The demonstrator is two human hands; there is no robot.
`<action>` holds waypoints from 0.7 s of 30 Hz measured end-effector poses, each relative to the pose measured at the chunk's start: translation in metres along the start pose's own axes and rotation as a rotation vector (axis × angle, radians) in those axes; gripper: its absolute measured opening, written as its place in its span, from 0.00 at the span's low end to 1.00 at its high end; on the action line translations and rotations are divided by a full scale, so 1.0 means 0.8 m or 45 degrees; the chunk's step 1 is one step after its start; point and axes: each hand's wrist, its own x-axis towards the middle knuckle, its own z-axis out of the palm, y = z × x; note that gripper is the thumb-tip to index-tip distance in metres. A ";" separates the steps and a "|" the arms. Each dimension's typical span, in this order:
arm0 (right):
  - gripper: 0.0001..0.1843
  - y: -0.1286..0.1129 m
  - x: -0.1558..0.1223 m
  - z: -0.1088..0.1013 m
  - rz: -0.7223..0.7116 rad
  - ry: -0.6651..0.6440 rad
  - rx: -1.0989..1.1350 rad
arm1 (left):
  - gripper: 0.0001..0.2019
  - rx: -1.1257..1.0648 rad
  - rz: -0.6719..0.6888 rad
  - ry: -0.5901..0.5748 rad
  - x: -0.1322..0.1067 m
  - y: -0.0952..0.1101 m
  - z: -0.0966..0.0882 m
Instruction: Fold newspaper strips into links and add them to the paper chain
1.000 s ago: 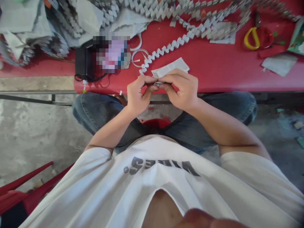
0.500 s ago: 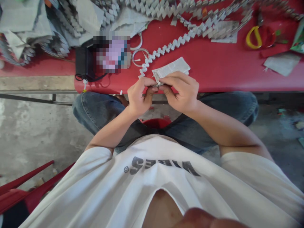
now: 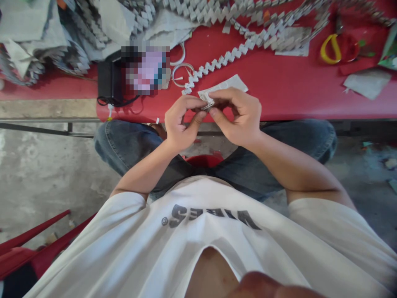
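My left hand (image 3: 180, 122) and my right hand (image 3: 240, 116) meet at the near edge of the red table (image 3: 279, 91), both pinched on one small folded strip of newspaper (image 3: 207, 106). Most of the strip is hidden by my fingers. Just beyond my fingertips a flat slip of newspaper (image 3: 226, 86) lies on the table. The end of a long zigzag chain of folded paper (image 3: 217, 65) lies right behind my hands and runs off toward the far right.
A black device with a cable (image 3: 108, 82) and white rings (image 3: 181, 72) sit left of my hands. Piles of newspaper and folded chains (image 3: 77, 29) fill the back left. Scissors with yellow and red handles (image 3: 336, 47) lie far right, near paper scraps (image 3: 366, 82).
Both hands have shifted slightly up toward the table, still pinching the folded strip; my fingers have worked it between them. Nothing else has moved.
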 end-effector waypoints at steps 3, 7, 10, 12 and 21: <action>0.21 0.002 -0.003 0.001 0.026 0.039 -0.011 | 0.16 -0.068 -0.030 0.020 0.001 0.000 0.002; 0.21 0.001 -0.003 0.000 0.089 0.071 -0.064 | 0.19 -0.142 -0.099 0.078 0.003 -0.005 0.005; 0.17 0.000 -0.002 -0.002 0.065 0.043 -0.094 | 0.21 -0.180 -0.129 0.101 0.005 -0.007 0.007; 0.16 -0.001 0.001 -0.004 0.068 0.023 -0.109 | 0.20 -0.196 -0.134 0.081 0.006 -0.005 0.007; 0.13 -0.007 0.007 -0.008 0.155 -0.038 -0.116 | 0.12 0.005 -0.087 -0.059 0.002 0.008 0.000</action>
